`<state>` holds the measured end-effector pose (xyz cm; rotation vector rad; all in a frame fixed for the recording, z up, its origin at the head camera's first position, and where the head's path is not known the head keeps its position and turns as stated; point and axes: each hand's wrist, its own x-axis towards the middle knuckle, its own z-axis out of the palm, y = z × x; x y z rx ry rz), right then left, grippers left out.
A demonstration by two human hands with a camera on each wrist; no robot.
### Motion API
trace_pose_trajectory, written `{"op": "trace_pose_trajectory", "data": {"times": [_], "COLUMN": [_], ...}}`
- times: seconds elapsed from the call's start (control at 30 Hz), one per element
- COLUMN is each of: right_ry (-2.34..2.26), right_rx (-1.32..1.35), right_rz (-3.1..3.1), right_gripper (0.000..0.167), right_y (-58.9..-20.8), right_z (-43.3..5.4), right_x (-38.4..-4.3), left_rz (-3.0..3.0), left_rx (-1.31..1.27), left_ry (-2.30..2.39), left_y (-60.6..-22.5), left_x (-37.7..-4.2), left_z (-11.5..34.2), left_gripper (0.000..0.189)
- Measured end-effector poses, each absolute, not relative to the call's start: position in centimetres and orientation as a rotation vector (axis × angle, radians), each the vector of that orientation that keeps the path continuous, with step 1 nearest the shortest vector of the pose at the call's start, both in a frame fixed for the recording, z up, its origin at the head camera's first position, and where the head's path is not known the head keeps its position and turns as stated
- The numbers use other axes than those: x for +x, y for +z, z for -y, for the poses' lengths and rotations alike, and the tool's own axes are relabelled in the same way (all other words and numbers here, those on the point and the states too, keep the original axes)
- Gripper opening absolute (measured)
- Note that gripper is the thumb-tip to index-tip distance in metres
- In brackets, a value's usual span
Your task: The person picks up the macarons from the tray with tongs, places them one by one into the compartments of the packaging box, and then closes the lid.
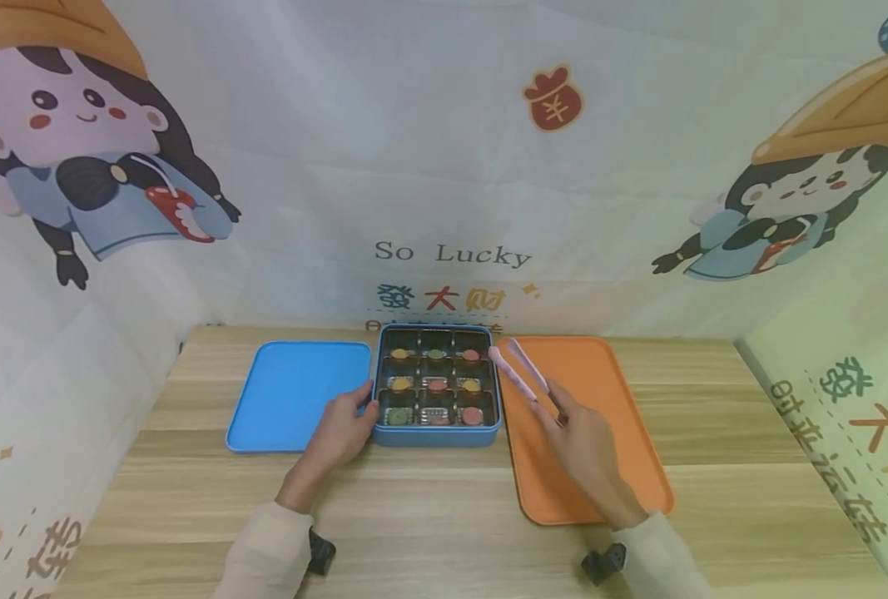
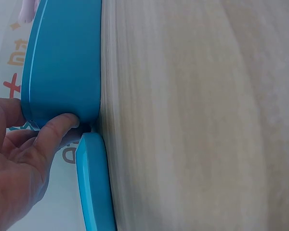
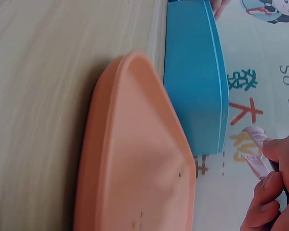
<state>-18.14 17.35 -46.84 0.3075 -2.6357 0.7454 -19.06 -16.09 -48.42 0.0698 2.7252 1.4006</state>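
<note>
A blue box (image 1: 438, 438) with a dark divided insert stands at the middle back of the table. Small round pieces in yellow, green and pink (image 1: 472, 415) lie in its compartments. My left hand (image 1: 348, 428) holds the box at its left side, near the front corner; in the left wrist view a digit presses the blue wall (image 2: 62, 62). My right hand (image 1: 589, 441) grips pink tongs (image 1: 513, 375) above the orange tray (image 1: 601, 374). The tips of the tongs stand apart near the box's right rim, with nothing visible between them.
A flat blue lid or tray (image 1: 301, 391) lies just left of the box. A few small crumbs (image 3: 179, 175) show on the orange tray. The wooden table (image 1: 429, 516) ends at a printed cloth backdrop (image 1: 301, 208) behind and at both sides.
</note>
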Motion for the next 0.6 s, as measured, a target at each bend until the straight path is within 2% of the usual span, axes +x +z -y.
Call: {"op": "trace_pose_trajectory", "data": {"times": [0.33, 0.6], "right_ry": [0.727, 0.674], "right_rx": [0.216, 0.247], "right_rz": [2.689, 2.635], "right_gripper": [0.046, 0.042], "right_y": [-47.0, -47.2], "right_z": [-20.4, -22.5], "right_x": [-17.5, -17.3], "left_rz": [-2.742, -2.749], "left_rx": [0.053, 0.055], "left_ry": [1.379, 1.381], "left_y": [-48.6, -48.6], "left_x": [-19.1, -19.1], "left_z": [16.1, 16.0], "left_gripper": [0.053, 0.052]}}
